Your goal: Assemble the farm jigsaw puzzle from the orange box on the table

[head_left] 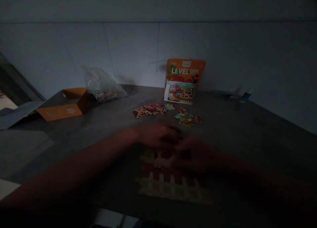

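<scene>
A partly assembled jigsaw puzzle (pixel 170 185) lies flat in front of me, showing a white fence and a spotted cow. My left hand (pixel 158 133) reaches over its top edge with the fingers bent. Close beside it, my right hand (pixel 195 153) rests over the puzzle's upper right part and covers some of the picture. Both hands are dark and smeared by motion, so whether a piece sits in the fingers is hidden. Beyond them lie loose puzzle pieces, a reddish heap (pixel 151 109) and a greener cluster (pixel 187 117).
An orange "LEVEL UP!" box (pixel 185 71) stands against the wall, a picture card (pixel 179 92) leaning on it. Left at the back are an open orange box tray (pixel 61 112) and a clear bag of pieces (pixel 104 86). A small blue item (pixel 246 96) is at the right.
</scene>
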Demonstrator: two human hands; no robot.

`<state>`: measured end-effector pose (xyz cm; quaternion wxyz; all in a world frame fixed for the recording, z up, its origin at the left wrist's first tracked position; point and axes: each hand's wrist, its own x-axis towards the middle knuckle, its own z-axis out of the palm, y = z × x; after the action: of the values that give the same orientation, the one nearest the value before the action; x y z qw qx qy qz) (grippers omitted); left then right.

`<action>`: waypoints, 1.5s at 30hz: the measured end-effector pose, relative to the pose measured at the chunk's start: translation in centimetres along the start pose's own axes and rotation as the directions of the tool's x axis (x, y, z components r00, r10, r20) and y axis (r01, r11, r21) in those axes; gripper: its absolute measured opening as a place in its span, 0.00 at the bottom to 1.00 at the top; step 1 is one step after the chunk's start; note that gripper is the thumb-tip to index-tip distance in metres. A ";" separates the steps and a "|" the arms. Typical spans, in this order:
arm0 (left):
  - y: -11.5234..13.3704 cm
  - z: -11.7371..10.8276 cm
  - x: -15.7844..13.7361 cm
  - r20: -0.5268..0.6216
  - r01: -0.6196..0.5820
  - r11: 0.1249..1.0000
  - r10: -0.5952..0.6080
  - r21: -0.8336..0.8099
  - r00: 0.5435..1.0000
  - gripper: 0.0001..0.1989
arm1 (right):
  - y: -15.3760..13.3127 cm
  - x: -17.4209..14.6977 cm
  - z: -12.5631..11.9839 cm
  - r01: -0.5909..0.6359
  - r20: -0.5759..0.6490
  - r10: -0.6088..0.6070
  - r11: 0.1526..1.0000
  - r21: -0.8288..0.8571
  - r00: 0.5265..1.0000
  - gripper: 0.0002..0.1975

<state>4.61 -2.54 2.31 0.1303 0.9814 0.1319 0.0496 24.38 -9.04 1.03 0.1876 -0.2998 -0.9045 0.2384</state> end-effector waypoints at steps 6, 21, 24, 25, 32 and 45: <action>-4.3 -0.4 -1.2 -0.298 0.305 0.941 -0.252 0.148 0.921 0.10 | 3.5 1.0 -0.1 -0.361 -0.504 0.282 0.930 -0.065 0.816 0.16; -4.9 -0.3 -1.4 -0.233 0.317 0.948 -0.299 0.043 0.925 0.13 | 3.3 1.2 -0.1 -0.422 -0.348 0.354 0.895 -0.143 0.868 0.13; -4.9 -0.4 -1.4 -0.201 0.328 0.945 -0.317 0.021 0.927 0.13 | 3.2 1.2 -0.1 -0.424 -0.343 0.360 0.896 -0.134 0.868 0.13; -4.8 -0.5 -1.5 -0.193 0.335 0.942 -0.326 0.015 0.926 0.13 | 3.2 1.2 -0.1 -0.428 -0.342 0.363 0.894 -0.134 0.867 0.13; -4.6 -0.8 -1.6 -0.164 0.327 0.945 -0.320 0.012 0.933 0.13 | 3.2 1.3 -0.2 -0.428 -0.361 0.353 0.891 -0.151 0.863 0.13; -4.5 -0.9 -1.7 -0.156 0.319 0.948 -0.312 0.020 0.937 0.13 | 3.7 1.2 0.0 -0.421 -0.380 0.324 0.883 -0.206 0.866 0.18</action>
<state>1.80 1.40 1.89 0.1042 0.9436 0.2981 0.0993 25.15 -5.67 -0.76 0.2436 -0.5301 -0.8078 0.0845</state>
